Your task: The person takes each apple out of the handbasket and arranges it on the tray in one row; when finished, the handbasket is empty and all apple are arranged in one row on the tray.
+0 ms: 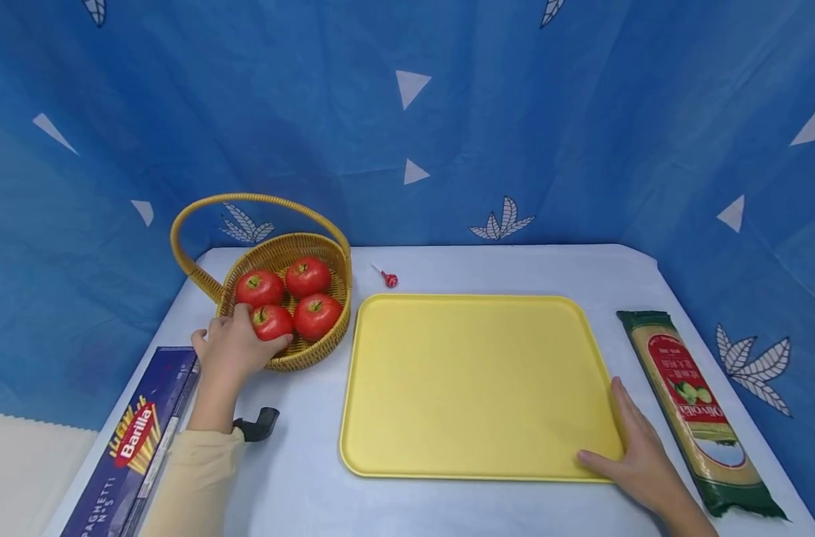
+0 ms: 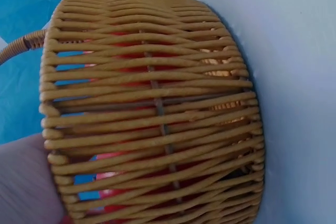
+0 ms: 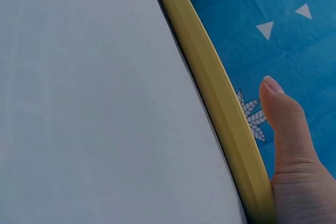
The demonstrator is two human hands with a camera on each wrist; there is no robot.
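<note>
In the head view my left hand [image 1: 235,343] reaches over the near left rim of the wicker basket [image 1: 326,343]. Its thumb and fingers go round the front left apple [image 1: 273,322], which still sits among the other red apples [image 1: 318,316]. The left wrist view shows the basket's woven side [image 2: 157,119] close up, red showing through the gaps. At the near right corner of the yellow tray [image 1: 474,388], my right hand [image 1: 638,455] lies with straight fingers along the edge and the thumb over the rim. That thumb [image 3: 289,124] stands up beside the tray's edge [image 3: 215,93] in the right wrist view.
A blue spaghetti box [image 1: 135,447] lies at the left, a green-ended pasta packet [image 1: 696,410] at the right. Behind the tray is a red lollipop [image 1: 389,280]. The basket's tall handle [image 1: 266,198] arches at the back. Blue cloth [image 1: 447,134] hangs behind the white table.
</note>
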